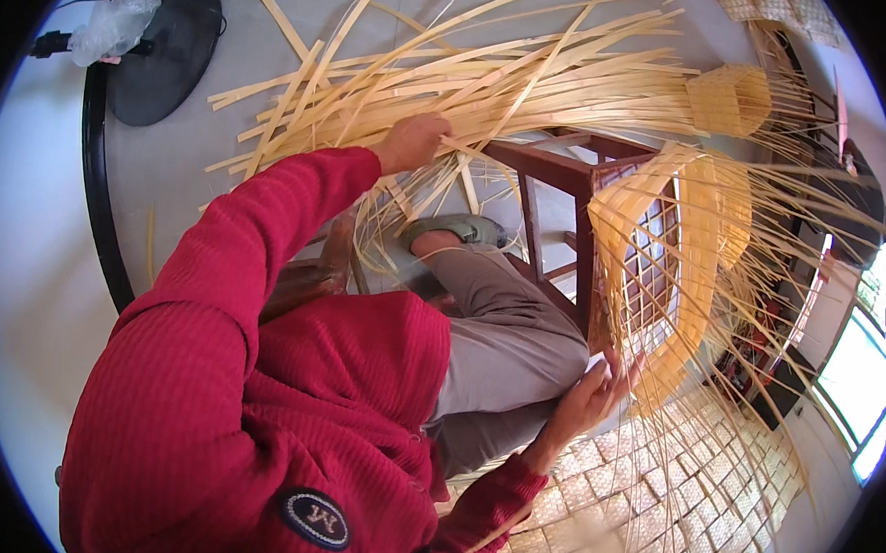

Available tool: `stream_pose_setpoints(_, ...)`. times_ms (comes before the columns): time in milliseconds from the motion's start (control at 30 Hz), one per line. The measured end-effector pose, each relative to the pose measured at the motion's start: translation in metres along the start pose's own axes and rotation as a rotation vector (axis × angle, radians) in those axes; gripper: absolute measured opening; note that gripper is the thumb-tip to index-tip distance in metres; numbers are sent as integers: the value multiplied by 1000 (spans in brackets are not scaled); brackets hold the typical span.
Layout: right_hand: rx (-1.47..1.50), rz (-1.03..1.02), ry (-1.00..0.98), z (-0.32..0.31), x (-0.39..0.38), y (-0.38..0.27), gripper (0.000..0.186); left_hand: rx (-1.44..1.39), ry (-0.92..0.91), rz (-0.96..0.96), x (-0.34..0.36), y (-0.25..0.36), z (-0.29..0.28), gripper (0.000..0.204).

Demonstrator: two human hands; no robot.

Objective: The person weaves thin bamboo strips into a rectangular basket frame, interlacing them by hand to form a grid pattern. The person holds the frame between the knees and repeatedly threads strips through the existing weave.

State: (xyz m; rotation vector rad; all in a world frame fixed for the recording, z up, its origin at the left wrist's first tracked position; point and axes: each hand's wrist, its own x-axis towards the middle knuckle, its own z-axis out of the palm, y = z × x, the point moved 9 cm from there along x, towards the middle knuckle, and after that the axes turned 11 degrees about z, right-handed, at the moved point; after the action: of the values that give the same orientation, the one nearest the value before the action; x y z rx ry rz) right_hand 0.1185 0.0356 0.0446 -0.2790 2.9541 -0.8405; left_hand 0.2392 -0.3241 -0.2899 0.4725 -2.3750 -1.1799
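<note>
My left hand [415, 142] is closed at the near edge of a heap of pale bamboo strips [402, 99], with a strip coming out of its fingers toward the right. On a dark wooden stool [581, 174] leans a partly woven bamboo basket [700, 250], tipped on its side. Long loose strip ends fan out from its rim to the right. The near edge of the basket is in my right hand [592, 392], fingers bent against the weave; some fingertips are hidden there.
A woven mat [642, 487] of wide squares covers the floor at lower right. A second woven piece [738, 97] stands behind the basket. At upper left are a round black base [169, 52] and a crumpled clear plastic bag [115, 27]. My legs are beside the stool.
</note>
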Motion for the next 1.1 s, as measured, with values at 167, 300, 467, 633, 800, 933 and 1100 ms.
stream_pose_setpoints(167, -104, -56, 66, -43, -62, 24, 55, 150, -60, -77, 0, -57, 34, 19)
stream_pose_setpoints(300, -282, -32, 107, -49, -96, 48, 46, 255, -93, -221, 14, -74, 54, 16)
stream_pose_setpoints(467, -229, 102, 145, -35, -102, 44, 45, 456, -98, -394, 26, -55, 52, 20)
stream_pose_setpoints(633, -202, 88, 132, -39, -98, 52, 51, 429, -134, -323, 17, -59, 68, 29)
stream_pose_setpoints(800, -181, 67, 139, -42, -97, 57, 49, 317, -319, -331, 19, -66, 71, 30)
stream_pose_setpoints(933, -137, 80, 161, -46, -100, 70, 47, 208, -336, -370, 26, -86, 32, 30)
stream_pose_setpoints(1100, -98, 85, 196, -42, -104, 67, 45, 22, -425, -422, 31, -129, -19, 30)
